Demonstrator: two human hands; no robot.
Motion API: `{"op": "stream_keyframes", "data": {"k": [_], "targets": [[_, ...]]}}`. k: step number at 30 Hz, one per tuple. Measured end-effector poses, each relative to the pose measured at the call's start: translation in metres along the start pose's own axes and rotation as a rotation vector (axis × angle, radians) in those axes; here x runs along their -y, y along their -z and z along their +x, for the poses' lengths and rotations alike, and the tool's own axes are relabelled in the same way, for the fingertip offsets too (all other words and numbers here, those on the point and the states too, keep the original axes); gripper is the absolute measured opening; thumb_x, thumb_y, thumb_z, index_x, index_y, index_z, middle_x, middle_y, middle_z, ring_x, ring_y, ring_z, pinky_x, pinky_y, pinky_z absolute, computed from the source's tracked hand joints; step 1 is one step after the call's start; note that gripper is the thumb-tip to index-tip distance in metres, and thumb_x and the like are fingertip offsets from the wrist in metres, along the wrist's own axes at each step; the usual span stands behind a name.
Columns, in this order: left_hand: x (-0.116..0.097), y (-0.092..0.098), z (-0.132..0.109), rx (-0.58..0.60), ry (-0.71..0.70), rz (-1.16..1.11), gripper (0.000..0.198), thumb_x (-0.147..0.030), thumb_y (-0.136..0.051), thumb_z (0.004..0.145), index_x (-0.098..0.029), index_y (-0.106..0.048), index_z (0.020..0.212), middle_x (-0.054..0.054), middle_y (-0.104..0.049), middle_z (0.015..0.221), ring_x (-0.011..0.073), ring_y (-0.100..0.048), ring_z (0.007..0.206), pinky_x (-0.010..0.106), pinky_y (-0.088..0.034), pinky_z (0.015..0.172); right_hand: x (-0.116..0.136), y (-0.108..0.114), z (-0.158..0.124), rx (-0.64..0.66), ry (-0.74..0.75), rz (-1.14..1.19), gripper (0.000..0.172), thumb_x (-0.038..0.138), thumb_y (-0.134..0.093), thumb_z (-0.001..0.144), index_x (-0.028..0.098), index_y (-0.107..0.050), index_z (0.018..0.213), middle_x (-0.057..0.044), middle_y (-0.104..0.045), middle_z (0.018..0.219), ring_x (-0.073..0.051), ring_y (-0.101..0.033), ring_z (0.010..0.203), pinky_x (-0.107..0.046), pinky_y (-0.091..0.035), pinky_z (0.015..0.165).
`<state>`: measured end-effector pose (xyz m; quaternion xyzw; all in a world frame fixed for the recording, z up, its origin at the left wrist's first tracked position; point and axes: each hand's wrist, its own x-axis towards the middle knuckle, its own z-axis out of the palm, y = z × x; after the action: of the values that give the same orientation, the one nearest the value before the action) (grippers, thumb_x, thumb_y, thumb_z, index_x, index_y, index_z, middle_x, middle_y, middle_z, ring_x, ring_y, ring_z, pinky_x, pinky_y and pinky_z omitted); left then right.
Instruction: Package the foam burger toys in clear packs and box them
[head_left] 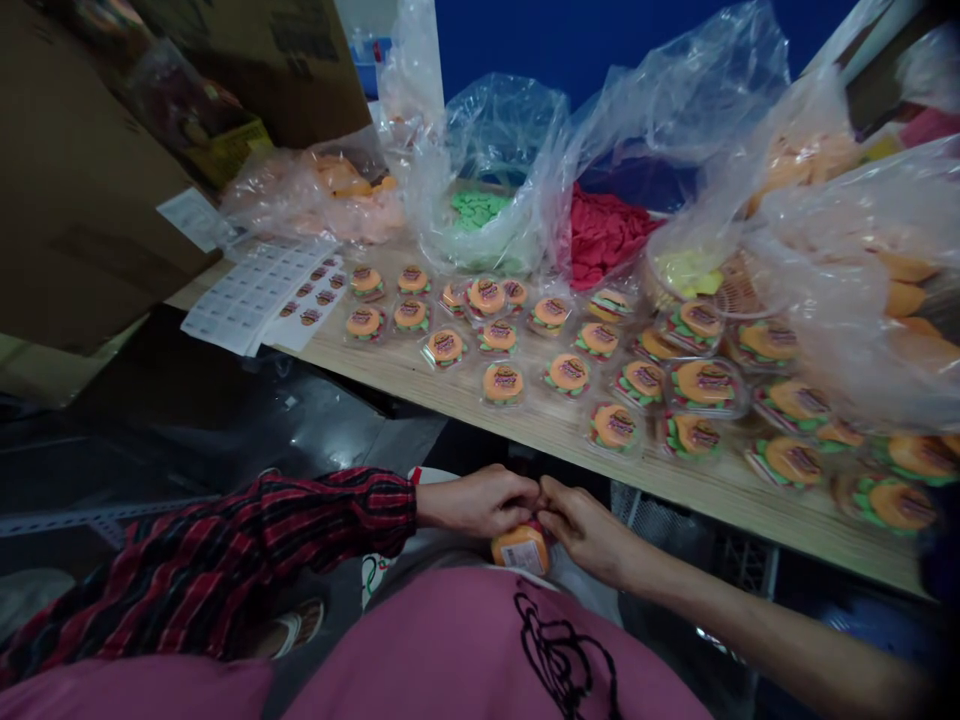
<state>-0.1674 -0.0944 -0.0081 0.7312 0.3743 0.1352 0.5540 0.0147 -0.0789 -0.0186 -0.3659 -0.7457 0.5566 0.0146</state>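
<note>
Close to my body, below the table's front edge, is a toy burger in a clear plastic case (510, 556), with a white label on the side facing me. My left hand (487, 502), in a dark red and black plaid sleeve, curls its fingers over the top of the case. From the other side my right hand (583, 522), its forearm bare, is closed with bent fingers against the case's far right edge. The fingers of both hands meet there and hide part of the case.
Several cased toy burgers (566, 373) cover the wooden table (420, 395). Sticker sheets (247, 290) lie at its left end, beside cardboard boxes (82, 190). Behind stand plastic bags with green pieces (480, 210), red pieces (606, 235) and orange buns (904, 298).
</note>
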Motion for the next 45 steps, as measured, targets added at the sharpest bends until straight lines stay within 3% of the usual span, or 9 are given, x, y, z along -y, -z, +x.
{"op": "stream_keyframes", "data": {"k": [14, 17, 20, 22, 25, 30, 33, 37, 45], "targets": [[0.002, -0.004, -0.003, -0.079, 0.101, 0.0, 0.015, -0.015, -0.046, 0.08, -0.016, -0.046, 0.065, -0.006, -0.035, 0.054, 0.0075, -0.029, 0.052, 0.023, -0.022, 0.05, -0.003, -0.009, 0.003, -0.079, 0.006, -0.112, 0.016, 0.012, -0.037, 0.082, 0.023, -0.033, 0.07, 0.002, -0.049, 0.062, -0.012, -0.046, 0.054, -0.024, -0.032, 0.05], [0.012, 0.0, -0.005, -0.117, 0.162, -0.291, 0.021, -0.035, -0.05, 0.082, -0.016, -0.049, 0.073, -0.005, -0.041, 0.062, 0.0086, -0.033, 0.058, 0.022, -0.025, 0.054, -0.003, 0.002, 0.003, -0.101, 0.126, -0.138, 0.014, 0.016, -0.036, 0.087, 0.022, -0.039, 0.074, 0.002, -0.054, 0.064, -0.013, -0.05, 0.055, -0.023, -0.037, 0.051], [0.03, 0.001, -0.002, -0.104, 0.298, -0.867, 0.044, -0.058, -0.041, 0.081, -0.016, -0.053, 0.087, 0.0, -0.053, 0.078, 0.0108, -0.044, 0.066, 0.023, -0.033, 0.061, -0.001, 0.018, 0.003, -0.177, 0.32, -0.153, 0.013, 0.016, -0.035, 0.091, 0.021, -0.046, 0.086, -0.004, -0.064, 0.081, -0.014, -0.061, 0.071, -0.024, -0.047, 0.061], [0.04, 0.001, 0.003, 0.039, 0.337, -1.192, 0.053, -0.063, -0.041, 0.077, -0.015, -0.056, 0.093, 0.004, -0.058, 0.083, 0.0139, -0.051, 0.069, 0.027, -0.038, 0.064, 0.001, 0.029, 0.004, -0.269, 0.496, -0.189, 0.015, 0.013, -0.036, 0.091, 0.02, -0.048, 0.093, -0.009, -0.066, 0.095, -0.016, -0.064, 0.089, -0.026, -0.05, 0.071], [0.042, 0.006, 0.011, 0.199, 0.278, -1.388, 0.047, -0.051, -0.054, 0.073, -0.012, -0.059, 0.099, 0.007, -0.063, 0.081, 0.0182, -0.058, 0.066, 0.031, -0.043, 0.062, 0.003, 0.048, 0.006, -0.414, 0.704, -0.296, 0.022, 0.007, -0.04, 0.088, 0.02, -0.053, 0.1, -0.011, -0.066, 0.105, -0.018, -0.062, 0.102, -0.029, -0.052, 0.078], [0.02, 0.022, 0.021, -0.144, 0.086, -1.445, 0.039, -0.025, -0.066, 0.068, -0.016, -0.06, 0.105, 0.005, -0.064, 0.089, 0.017, -0.061, 0.071, 0.029, -0.048, 0.063, 0.004, 0.069, 0.011, -0.642, 0.58, -0.283, 0.024, 0.014, -0.048, 0.085, 0.023, -0.062, 0.103, -0.009, -0.066, 0.11, -0.022, -0.061, 0.104, -0.038, -0.05, 0.087], [0.008, 0.027, 0.03, -0.302, -0.007, -1.394, 0.033, -0.018, -0.067, 0.066, -0.014, -0.062, 0.099, 0.006, -0.065, 0.09, 0.0169, -0.062, 0.078, 0.031, -0.049, 0.071, 0.004, 0.067, 0.016, -0.789, 0.431, -0.053, 0.024, 0.023, -0.048, 0.087, 0.023, -0.061, 0.108, -0.008, -0.066, 0.111, -0.022, -0.06, 0.105, -0.04, -0.047, 0.091], [-0.006, 0.03, 0.039, -0.536, -0.116, -1.273, 0.034, -0.011, -0.067, 0.067, -0.021, -0.059, 0.099, 0.003, -0.064, 0.099, 0.0163, -0.061, 0.086, 0.029, -0.049, 0.076, 0.008, 0.06, 0.024, -0.884, 0.243, 0.312, 0.023, 0.034, -0.043, 0.09, 0.021, -0.058, 0.099, -0.008, -0.064, 0.104, -0.02, -0.061, 0.092, -0.034, -0.05, 0.08], [-0.021, 0.022, 0.05, -0.706, -0.091, -0.989, 0.043, -0.014, -0.072, 0.066, -0.021, -0.051, 0.103, 0.004, -0.064, 0.102, 0.0178, -0.058, 0.098, 0.029, -0.046, 0.083, 0.009, 0.056, 0.029, -0.914, 0.215, 0.41, 0.028, 0.037, -0.05, 0.084, 0.019, -0.048, 0.064, -0.001, -0.053, 0.081, -0.015, -0.048, 0.079, -0.025, -0.04, 0.072]]}}
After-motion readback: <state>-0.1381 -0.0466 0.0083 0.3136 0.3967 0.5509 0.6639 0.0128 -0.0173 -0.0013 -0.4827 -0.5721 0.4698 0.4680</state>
